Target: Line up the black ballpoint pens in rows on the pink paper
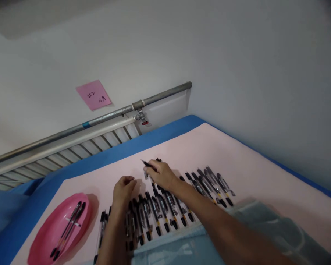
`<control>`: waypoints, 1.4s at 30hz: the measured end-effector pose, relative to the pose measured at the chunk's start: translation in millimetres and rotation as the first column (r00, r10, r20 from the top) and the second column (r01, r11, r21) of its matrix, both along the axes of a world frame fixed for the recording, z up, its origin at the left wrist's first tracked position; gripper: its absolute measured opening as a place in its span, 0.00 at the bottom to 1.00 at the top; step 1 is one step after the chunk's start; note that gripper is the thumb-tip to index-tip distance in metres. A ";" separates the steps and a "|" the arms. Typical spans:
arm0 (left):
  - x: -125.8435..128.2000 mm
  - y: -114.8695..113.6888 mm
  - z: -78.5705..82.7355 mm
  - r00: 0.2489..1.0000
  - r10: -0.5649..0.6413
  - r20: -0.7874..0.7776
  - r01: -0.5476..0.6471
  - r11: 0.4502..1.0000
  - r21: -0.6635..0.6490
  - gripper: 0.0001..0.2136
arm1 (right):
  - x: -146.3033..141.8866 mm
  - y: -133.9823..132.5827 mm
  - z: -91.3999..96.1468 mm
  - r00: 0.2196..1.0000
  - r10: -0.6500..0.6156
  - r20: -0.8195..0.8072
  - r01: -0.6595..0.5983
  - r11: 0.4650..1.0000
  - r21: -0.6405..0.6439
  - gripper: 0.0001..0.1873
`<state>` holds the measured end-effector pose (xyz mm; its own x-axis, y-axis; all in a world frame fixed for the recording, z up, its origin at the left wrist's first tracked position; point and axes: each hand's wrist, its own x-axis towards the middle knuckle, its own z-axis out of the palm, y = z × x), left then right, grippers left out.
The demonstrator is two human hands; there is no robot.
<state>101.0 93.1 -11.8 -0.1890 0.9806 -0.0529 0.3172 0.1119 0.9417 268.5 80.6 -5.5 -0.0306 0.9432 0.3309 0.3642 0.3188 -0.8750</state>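
The right hand (162, 175) is pinching a black pen (147, 163), which is pointing toward ten o'clock. At eight o'clock from there, the left hand (123, 189) is curling loosely (its content I cannot tell).

Pens (161, 209), bowl (48, 228) on pink sheet (194, 149)

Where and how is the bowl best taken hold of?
Probably by the left rim of the bowl, coming from above left: the wall rises to a free edge there, and the pens inside lie towards the right side.
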 end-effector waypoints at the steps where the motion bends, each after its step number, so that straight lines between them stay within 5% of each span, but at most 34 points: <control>1: -0.8 0.4 3.4 0.997 -0.012 0.076 0.012 1.000 0.002 0.04 | -2.5 -1.5 -1.1 0.998 0.043 0.044 -0.042 0.999 -0.007 0.12; 3: -2.8 0.7 10.3 0.947 -0.029 0.320 0.032 0.999 -0.007 0.06 | -8.1 -5.0 -3.0 0.984 0.123 0.128 -0.123 0.992 -0.006 0.12; 6: -5.4 -0.4 18.9 0.722 -0.014 0.692 0.058 0.997 -0.041 0.08 | -15.0 -9.7 -3.3 0.963 0.158 0.217 -0.162 0.987 0.003 0.12; 9: -5.0 -2.8 22.9 0.625 -0.014 0.781 0.083 0.995 -0.049 0.08 | -17.1 -11.4 -0.8 0.957 0.146 0.249 -0.148 0.989 -0.008 0.12; 33: 1.5 -7.9 17.7 0.823 -0.149 0.548 0.169 0.985 0.013 0.10 | -20.6 -18.7 6.3 0.846 0.054 0.531 -0.041 0.998 -0.037 0.13; 37: -1.4 -9.6 17.5 0.810 -0.195 0.553 0.237 0.971 -0.004 0.08 | -22.7 -16.4 2.5 0.931 0.135 0.338 -0.102 0.988 -0.116 0.13; 42: 2.0 -10.9 17.2 0.778 -0.201 0.595 0.252 0.968 -0.003 0.09 | -26.5 -13.9 1.0 0.952 0.291 -0.092 -0.305 0.888 -0.344 0.12</control>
<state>103.0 82.2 5.4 0.1309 0.9787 -0.1582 -0.2667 0.1885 0.9452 242.0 66.6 -4.5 -0.3224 0.9465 -0.0121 0.2656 0.0782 -0.9609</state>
